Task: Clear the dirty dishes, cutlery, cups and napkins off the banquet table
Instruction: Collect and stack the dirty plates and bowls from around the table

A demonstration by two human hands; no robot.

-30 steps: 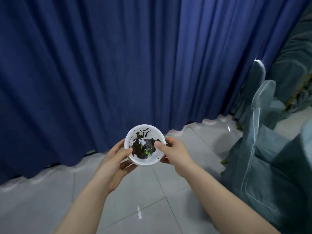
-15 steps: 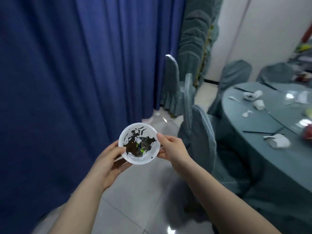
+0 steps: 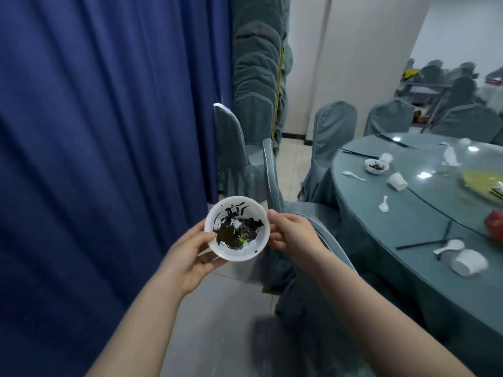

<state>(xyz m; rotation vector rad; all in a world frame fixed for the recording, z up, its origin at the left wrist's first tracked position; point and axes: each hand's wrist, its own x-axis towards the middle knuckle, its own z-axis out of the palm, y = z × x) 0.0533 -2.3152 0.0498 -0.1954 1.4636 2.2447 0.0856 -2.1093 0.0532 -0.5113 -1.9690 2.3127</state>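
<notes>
Bowl (image 3: 237, 228), white, dirty, held clear of tabletop (image 3: 402, 221) over floor. Left hand (image 3: 190, 247) and right hand (image 3: 292, 232) both pinch opposite rims. Looks light, thin-walled, likely flexes; greasy residue inside, so keep level.

A bowl (image 3: 237, 228) sits between the hands, left hand (image 3: 190, 254) under its left side, right hand (image 3: 295, 235) at its right rim. The surface (image 3: 408, 213) lies to the right, chairs (image 3: 275, 183) between. Near its left edge lie a second bowl (image 3: 376, 166), spoons (image 3: 383, 204) and tipped cups (image 3: 468, 262).
</notes>
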